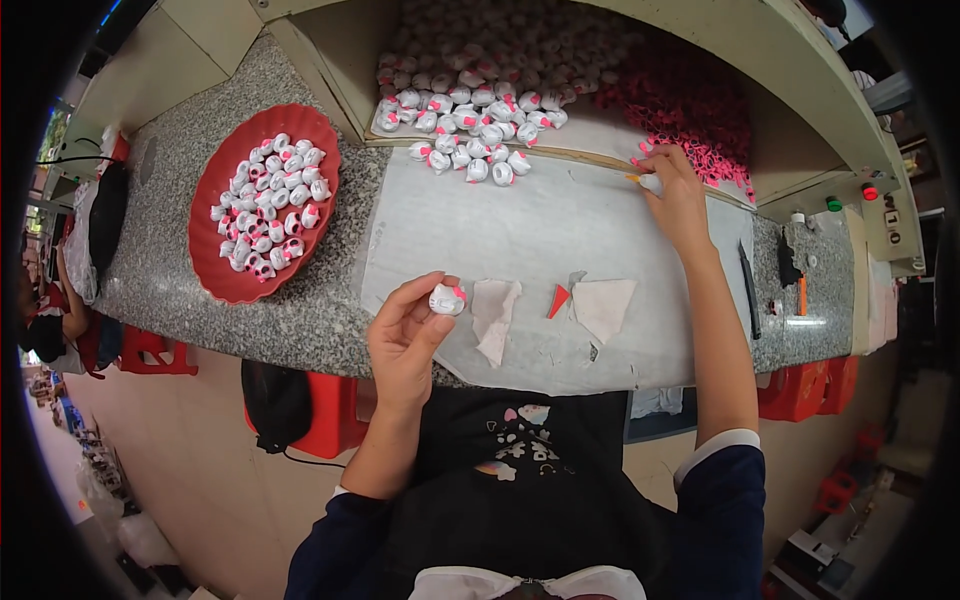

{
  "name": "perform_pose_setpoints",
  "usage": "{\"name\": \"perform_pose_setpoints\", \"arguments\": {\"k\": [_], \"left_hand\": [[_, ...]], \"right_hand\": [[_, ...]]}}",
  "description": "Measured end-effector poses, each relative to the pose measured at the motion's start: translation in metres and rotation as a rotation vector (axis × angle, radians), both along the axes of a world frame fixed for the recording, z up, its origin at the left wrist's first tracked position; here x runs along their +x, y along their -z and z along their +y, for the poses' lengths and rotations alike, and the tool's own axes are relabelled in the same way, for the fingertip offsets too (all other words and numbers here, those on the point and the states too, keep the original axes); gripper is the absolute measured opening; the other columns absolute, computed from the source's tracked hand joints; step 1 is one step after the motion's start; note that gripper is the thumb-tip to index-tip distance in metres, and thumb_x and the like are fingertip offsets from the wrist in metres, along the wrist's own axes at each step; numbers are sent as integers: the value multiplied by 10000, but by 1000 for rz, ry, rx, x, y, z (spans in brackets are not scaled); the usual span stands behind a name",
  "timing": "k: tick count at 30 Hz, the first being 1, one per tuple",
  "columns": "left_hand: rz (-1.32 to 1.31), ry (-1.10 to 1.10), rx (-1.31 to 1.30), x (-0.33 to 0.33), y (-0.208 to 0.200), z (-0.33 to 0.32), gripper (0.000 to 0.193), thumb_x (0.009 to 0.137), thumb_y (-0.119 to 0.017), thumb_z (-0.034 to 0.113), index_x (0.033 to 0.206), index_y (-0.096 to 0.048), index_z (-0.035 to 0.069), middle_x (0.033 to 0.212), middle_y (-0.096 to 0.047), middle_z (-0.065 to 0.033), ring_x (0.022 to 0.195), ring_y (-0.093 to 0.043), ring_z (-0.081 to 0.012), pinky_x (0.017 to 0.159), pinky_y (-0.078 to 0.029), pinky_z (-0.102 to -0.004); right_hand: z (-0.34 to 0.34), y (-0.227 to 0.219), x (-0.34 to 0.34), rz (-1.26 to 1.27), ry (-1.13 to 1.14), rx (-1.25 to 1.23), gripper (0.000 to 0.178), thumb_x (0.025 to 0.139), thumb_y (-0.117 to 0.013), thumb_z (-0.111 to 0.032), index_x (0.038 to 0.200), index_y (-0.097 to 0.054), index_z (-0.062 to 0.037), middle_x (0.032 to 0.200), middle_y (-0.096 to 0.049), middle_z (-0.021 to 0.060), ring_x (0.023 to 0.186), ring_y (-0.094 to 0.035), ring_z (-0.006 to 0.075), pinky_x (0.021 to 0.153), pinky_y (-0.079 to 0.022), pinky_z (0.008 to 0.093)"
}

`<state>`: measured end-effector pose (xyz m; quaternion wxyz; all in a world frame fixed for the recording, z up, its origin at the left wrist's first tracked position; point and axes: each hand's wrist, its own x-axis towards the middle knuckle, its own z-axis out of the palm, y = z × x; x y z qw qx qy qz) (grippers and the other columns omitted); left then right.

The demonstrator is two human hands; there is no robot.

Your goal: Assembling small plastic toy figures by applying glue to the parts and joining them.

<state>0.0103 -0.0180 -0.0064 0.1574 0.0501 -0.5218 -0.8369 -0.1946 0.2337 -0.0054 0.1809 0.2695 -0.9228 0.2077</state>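
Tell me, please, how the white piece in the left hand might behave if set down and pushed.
The white piece looks rounded, so it might roll or wobble. Small within the left hand, it is probably light.

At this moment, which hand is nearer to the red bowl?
Left. The left hand is right of the red bowl; the right hand is much farther right, near the pink pieces.

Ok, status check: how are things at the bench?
Left hand holding small, rounded white-and-pink piece. Right hand gripping white tube, yellow tip pointing left. Two pale, irregular scraps right of left hand, blocking neither hand.
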Motion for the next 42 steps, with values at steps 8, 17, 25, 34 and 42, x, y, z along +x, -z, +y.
{"name": "perform_pose_setpoints", "arguments": {"k": [8,17,25,34,42], "left_hand": [[-6,147,97,1,-3,24,335,718,-529,-43,1042,-445,-32,1015,-499,-140,927,-497,-184,797,-412,-307],[28,242,-175,0,-5,38,308,707,-525,-72,1007,-465,-41,1021,-495,-162,921,-507,-209,797,-407,-302],[154,200,-530,2,-5,38,297,656,-562,-91,944,-519,-33,1004,-504,-181,937,-499,-235,796,-409,-305],[46,213,-212,4,-11,44,299,698,-536,-66,992,-479,-51,1007,-506,-190,951,-495,-221,809,-399,-306],[-64,343,27,7,-13,41,273,754,-489,-34,1025,-460,-53,1043,-495,-166,962,-484,-185,823,-390,-282]], "right_hand": [[-23,-42,74,-400,-29,-617,59,717,-532,19,769,-560,16,725,-564,49,707,-491,86,648,-379,209],[-59,-28,169,-959,-212,-1173,101,635,-596,49,698,-533,0,714,-544,67,691,-501,121,645,-389,220],[-63,-22,169,-1064,-199,-1201,76,658,-611,13,709,-558,-5,701,-561,36,673,-508,91,639,-394,212],[-70,-13,176,-907,-168,-1190,114,650,-629,-3,728,-546,-15,707,-542,33,643,-486,78,611,-386,195],[-73,-24,175,-916,-257,-1114,282,652,-624,24,915,-523,-1,738,-532,35,612,-473,64,574,-378,177]]}}
